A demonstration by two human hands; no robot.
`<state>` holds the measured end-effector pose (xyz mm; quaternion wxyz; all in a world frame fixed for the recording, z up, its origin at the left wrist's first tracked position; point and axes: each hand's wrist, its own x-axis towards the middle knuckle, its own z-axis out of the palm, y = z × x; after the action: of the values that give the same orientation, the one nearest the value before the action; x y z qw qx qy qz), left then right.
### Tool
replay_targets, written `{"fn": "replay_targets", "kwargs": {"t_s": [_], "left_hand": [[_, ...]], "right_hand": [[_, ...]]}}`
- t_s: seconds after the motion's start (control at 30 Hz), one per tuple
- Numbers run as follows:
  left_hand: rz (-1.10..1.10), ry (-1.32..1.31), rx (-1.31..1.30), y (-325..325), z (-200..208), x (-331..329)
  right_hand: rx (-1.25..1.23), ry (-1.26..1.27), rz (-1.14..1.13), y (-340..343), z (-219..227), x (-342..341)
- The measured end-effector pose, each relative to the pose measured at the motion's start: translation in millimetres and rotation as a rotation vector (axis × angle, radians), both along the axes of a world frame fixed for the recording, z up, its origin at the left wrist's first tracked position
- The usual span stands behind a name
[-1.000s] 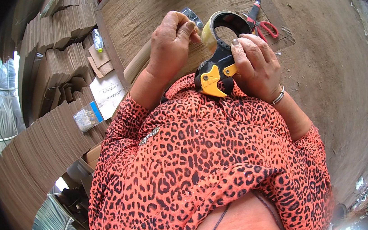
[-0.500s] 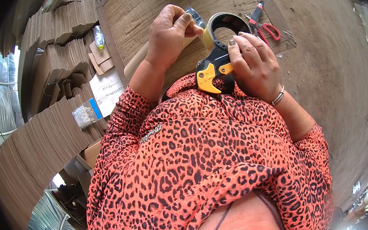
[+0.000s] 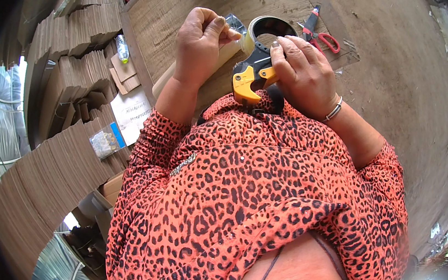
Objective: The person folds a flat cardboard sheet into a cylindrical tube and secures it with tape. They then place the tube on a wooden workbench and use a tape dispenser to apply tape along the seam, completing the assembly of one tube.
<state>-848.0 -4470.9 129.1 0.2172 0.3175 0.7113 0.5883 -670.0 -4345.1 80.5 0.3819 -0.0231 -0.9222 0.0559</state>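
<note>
- Fingers of the right hand point(image 3: 306, 74) curl round the black-and-yellow tape dispenser point(image 3: 259, 58), seemingly steadying it so its tape roll point(image 3: 249, 41) faces the left fingertips.
- Thumb and forefinger of the left hand point(image 3: 197, 44) press together just beside that roll, a pinch suited to something thin; whether they grip tape, I cannot tell.
- Clear plastic piece point(image 3: 235, 22) shows just beyond the left fingertips.
- Red-handled scissors point(image 3: 311, 24) rest beyond the right fingers, perhaps kept within reach.
- Stacked cardboard point(image 3: 44, 166) stands well left of both hands' fingers, apparently out of their way.
</note>
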Motion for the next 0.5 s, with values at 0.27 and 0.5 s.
{"fn": "replay_targets", "kwargs": {"t_s": [0.27, 0.5], "left_hand": [[0.014, 0.001, -0.021, -3.4, 6.7, -0.9], [0.056, 0.006, 0.015, -9.0, 7.1, -8.7]], "right_hand": [[-0.010, 0.018, 0.011, 1.1, 1.4, 0.3], [-0.044, 0.014, 0.025, -4.5, -2.2, 2.9]]}}
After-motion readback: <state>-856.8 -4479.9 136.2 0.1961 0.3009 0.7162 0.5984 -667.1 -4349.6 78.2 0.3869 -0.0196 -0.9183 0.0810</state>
